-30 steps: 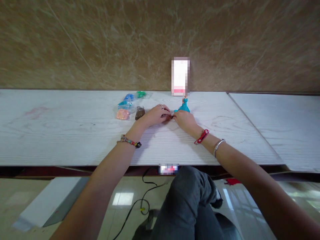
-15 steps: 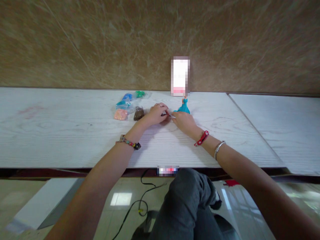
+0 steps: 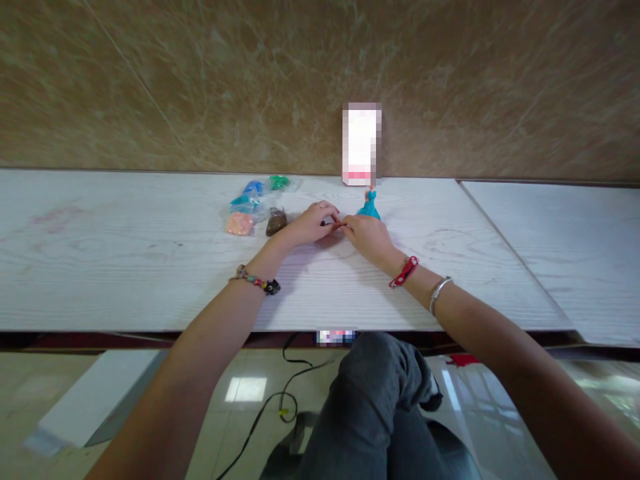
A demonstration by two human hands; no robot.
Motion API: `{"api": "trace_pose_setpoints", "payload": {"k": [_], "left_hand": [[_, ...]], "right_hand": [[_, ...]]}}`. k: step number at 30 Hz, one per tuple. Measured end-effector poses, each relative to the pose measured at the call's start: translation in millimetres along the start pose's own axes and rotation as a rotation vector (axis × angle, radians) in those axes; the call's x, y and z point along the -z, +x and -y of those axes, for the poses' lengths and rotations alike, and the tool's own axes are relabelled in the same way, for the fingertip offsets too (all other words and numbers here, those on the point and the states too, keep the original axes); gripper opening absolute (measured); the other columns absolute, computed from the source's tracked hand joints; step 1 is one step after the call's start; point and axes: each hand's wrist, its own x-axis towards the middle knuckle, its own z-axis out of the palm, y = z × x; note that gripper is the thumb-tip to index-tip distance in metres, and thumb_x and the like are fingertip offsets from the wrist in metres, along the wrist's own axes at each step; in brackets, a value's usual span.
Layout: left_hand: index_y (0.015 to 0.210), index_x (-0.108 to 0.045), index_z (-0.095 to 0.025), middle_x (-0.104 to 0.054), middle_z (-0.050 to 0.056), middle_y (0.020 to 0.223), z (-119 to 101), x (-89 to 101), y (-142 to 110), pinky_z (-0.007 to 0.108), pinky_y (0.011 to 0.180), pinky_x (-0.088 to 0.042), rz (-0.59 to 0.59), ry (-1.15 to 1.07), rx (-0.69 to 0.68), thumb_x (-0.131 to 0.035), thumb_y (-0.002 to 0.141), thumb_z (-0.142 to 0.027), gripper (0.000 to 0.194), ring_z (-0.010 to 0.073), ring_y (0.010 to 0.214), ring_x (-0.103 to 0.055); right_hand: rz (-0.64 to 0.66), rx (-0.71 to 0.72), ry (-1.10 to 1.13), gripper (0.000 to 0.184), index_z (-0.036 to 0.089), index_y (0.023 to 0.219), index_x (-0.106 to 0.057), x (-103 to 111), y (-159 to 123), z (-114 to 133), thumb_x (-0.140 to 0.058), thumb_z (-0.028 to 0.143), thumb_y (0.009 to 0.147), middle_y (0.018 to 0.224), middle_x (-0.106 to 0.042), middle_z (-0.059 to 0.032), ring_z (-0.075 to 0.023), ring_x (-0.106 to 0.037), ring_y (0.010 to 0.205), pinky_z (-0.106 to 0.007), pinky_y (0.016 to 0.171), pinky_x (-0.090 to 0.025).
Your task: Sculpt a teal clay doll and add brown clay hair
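Observation:
My left hand [image 3: 314, 224] is closed in a pinch above the white tabletop, with a small dark thin piece [image 3: 327, 225] partly showing at its fingers. My right hand [image 3: 371, 236] meets it fingertip to fingertip, also pinching; what lies between its fingers is too small to name. Just behind the right hand stands a small figure in a turquoise dress [image 3: 369, 205], its lower edge partly covered by that hand. Left of my left hand lies a bag of brown clay-like material [image 3: 277, 223].
Clear bags hold pink [image 3: 240, 224], turquoise [image 3: 243, 203], blue [image 3: 253, 187] and green [image 3: 279, 182] material. A blurred-out phone-like panel [image 3: 360, 143] leans on the brown wall. A black cable [image 3: 260, 417] lies on the floor below the table edge.
The fingertips of both hands have come closer together, and the thin pale bit seen between them is now hidden. The view has shifted slightly, with the tabletop sitting higher.

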Motion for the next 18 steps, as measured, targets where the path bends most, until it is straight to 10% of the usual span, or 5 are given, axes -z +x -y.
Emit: {"api": "trace_pose_setpoints", "payload": {"k": [18], "left_hand": [[0.074, -0.054, -0.016, -0.056, 0.004, 0.087, 0.4, 6.3, -1.0, 0.032, 0.087, -0.038, -0.183, 0.001, 0.174, -0.046, 0.077, -0.020, 0.009, 0.0153, 0.091, -0.050]], "right_hand": [[-0.013, 0.162, 0.329, 0.010, 0.016, 0.080, -0.056, 1.5, 0.1, -6.8, -0.047, 0.021, 0.080, 0.061, -0.054, -0.0007, -0.0109, -0.050, 0.058, -0.026, 0.056, -0.036]]}}
